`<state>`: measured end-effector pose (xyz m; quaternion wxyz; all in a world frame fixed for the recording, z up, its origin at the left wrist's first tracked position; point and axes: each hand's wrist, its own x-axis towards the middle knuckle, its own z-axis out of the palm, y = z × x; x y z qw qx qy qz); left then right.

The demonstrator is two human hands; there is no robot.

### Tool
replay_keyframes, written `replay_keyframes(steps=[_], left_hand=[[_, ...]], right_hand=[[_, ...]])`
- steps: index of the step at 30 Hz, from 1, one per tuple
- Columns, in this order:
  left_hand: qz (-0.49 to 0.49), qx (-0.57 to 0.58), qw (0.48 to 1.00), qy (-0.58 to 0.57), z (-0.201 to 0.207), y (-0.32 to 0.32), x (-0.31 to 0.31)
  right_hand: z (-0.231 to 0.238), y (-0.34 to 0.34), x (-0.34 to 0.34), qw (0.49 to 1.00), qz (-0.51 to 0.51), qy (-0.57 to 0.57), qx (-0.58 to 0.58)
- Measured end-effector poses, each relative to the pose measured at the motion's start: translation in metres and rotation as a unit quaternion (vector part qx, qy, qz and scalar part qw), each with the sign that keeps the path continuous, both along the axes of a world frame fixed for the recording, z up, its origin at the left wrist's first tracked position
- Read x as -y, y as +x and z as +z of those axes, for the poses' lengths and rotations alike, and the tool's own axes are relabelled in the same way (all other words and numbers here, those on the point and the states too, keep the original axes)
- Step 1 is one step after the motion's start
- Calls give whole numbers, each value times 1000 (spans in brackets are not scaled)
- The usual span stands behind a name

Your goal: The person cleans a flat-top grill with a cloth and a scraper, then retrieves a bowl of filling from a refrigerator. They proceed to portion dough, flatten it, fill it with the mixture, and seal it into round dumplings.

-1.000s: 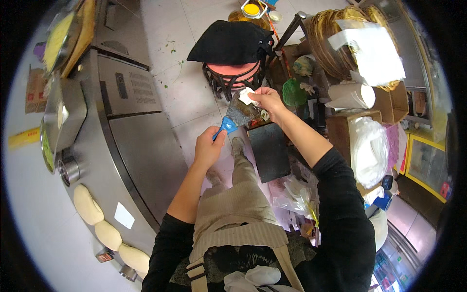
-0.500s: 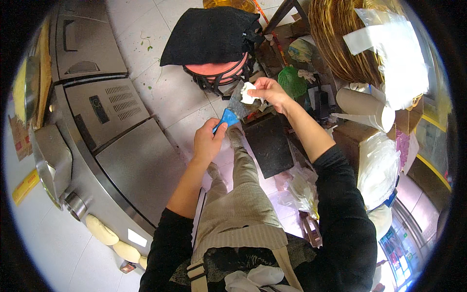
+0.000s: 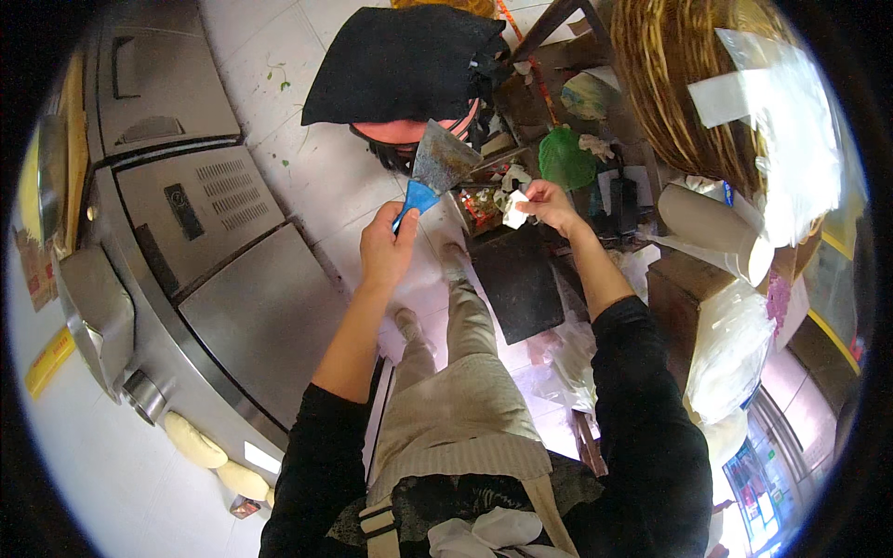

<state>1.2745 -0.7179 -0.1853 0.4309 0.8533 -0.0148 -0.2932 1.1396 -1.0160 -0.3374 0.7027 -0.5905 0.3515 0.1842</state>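
My left hand is closed round the blue handle of a scraper, whose wide metal blade points up and away and carries brownish stains. Between the fingers and thumb of my right hand is a crumpled piece of white tissue. The tissue is apart from the blade, to its right. Below it lies a litter of small scraps, white and coloured, beside a dark flat panel.
A stainless steel appliance runs along my left. Ahead stands a pink stool-like thing under a black cloth. To the right are a green mesh bag, wicker baskets, a paper roll and a cardboard box.
My right hand with the tissue has come off the blade and moved down and right. The scraper has shifted left and up, baring its blade.
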Motion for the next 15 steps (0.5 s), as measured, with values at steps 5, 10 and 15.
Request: replay_keyframes(steps=[5,10,15], left_hand=[[25,-38,999,2,5,-25,-20],[103,-74,990,-56,-4,-64,-41],[179,-63,977,-98,0,-120,-87]], right_hand=[[-48,5,-13,988,-44,-124,81],[-62,20,-24,877,195,-400,-179],[-14,-5,-77,858,389,-332,-34]])
